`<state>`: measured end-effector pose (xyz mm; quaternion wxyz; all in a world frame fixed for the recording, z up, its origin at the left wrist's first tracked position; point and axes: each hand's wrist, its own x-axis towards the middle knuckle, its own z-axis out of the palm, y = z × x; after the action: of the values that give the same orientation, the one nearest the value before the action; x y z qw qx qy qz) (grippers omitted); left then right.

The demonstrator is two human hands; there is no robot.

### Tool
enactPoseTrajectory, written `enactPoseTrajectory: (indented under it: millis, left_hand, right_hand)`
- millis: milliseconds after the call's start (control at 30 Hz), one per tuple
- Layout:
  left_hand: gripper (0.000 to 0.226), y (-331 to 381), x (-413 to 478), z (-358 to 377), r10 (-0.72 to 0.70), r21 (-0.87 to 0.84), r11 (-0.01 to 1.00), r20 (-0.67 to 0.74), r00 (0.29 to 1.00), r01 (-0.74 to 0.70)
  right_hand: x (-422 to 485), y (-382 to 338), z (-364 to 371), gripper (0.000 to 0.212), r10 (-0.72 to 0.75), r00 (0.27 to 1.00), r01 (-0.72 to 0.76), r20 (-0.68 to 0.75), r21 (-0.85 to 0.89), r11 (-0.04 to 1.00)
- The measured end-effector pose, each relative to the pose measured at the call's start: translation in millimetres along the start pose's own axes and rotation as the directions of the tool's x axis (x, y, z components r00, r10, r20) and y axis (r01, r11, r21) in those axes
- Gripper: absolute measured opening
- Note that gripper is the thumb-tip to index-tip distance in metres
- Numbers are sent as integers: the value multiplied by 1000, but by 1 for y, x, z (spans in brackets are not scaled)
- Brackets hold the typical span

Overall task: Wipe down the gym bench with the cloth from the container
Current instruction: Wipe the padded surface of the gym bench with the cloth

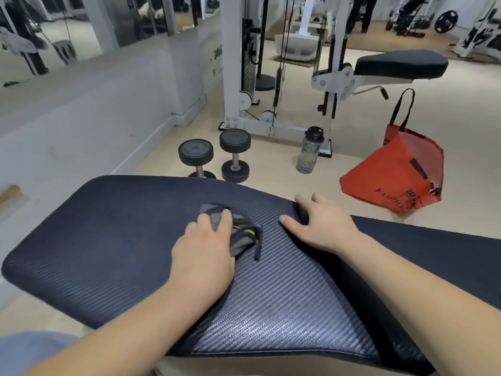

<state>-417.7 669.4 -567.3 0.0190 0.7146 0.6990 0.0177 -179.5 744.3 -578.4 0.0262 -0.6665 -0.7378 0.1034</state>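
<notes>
The dark padded gym bench [108,234] fills the lower half of the head view, its textured surface running from left to right. A crumpled grey cloth [242,236] with a small yellow-green tag lies on the pad's middle. My left hand [206,253] presses flat on the cloth, fingers spread over its near part. My right hand [322,223] rests on the bench's far edge at the gap between two pads, fingers curled over the rim. A red tote bag [398,172] stands on the floor beyond the bench at the right.
Two black dumbbells [217,158] stand upright on the floor just past the bench. A clear water bottle [309,150] stands beside the white cable machine frame [257,90]. Another padded seat [401,63] is further back. A mirrored wall runs along the left.
</notes>
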Motion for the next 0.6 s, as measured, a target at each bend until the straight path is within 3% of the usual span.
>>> enactPoseTrajectory:
  millis: [67, 100, 167, 233, 300, 367, 433, 500, 567, 600]
  left_hand:
    - [90, 26, -31, -2, 237, -30, 971, 23, 971, -236]
    - [88, 34, -42, -2, 388, -42, 921, 38, 921, -386]
    - [79, 35, -37, 2, 518, -39, 855, 38, 855, -517]
    - [72, 10, -17, 5, 408, -13, 913, 15, 913, -408]
    - [68, -31, 2, 5, 158, -9, 987, 20, 987, -157]
    - [66, -61, 2, 2, -53, 24, 998, -10, 999, 53]
    - [70, -60, -21, -2, -82, 44, 996, -10, 997, 82]
    - [77, -47, -56, 1, 164, 18, 986, -2, 987, -164]
    - [83, -50, -74, 8, 427, -52, 903, -21, 904, -427]
    - [83, -60, -72, 11, 472, -50, 879, -33, 881, -474]
  right_hand:
    - [3, -3, -3, 65, 13, 1000, -13, -15, 8, 1000]
    - [5, -4, -4, 63, 30, 999, -29, -16, 26, 999]
    - [6, -6, -5, 61, 62, 998, -62, -4, 59, 996]
    - [4, -10, -3, 63, 36, 999, -35, -24, 51, 998]
    - [-2, -20, 0, 60, -24, 996, 28, -85, 52, 998]
    - [-7, -34, 2, 50, -73, 990, 82, -123, 69, 994]
    - [-11, -48, 4, 42, -129, 984, 138, -126, 65, 988]
    - [-13, -60, 8, 40, -183, 973, 194, -138, 66, 979]
    - [-16, -67, 11, 39, -216, 965, 226, -146, 61, 972]
    - [-19, -70, 12, 39, -229, 963, 240, -145, 61, 969]
